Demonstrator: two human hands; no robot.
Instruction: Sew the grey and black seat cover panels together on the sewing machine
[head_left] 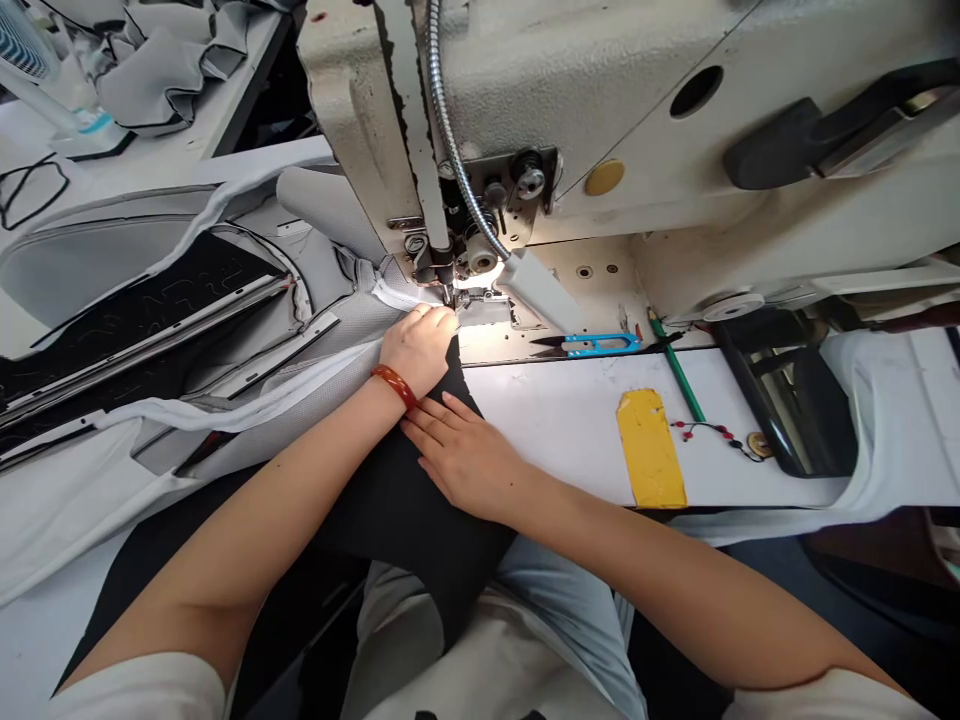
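My left hand (pixel 417 347), with a red bangle on its wrist, rests curled on grey and black fabric (pixel 337 330) right in front of the needle and presser foot (pixel 448 290) of the sewing machine (pixel 570 120). Its fingertips press the cloth edge at the foot. My right hand (pixel 465 455) lies flat with fingers stretched out on the black fabric (pixel 405 520), just behind the left wrist. The black piece hangs down over the table edge onto my lap.
Blue thread snips (pixel 592 345), a green pencil (pixel 677 370), a yellow tag (pixel 651 450) and a beaded cord (pixel 712 432) lie on the white table (pixel 555 420) to the right. Bulky grey and black fabric panels (pixel 135 320) fill the left side. More fabric is piled at the back left.
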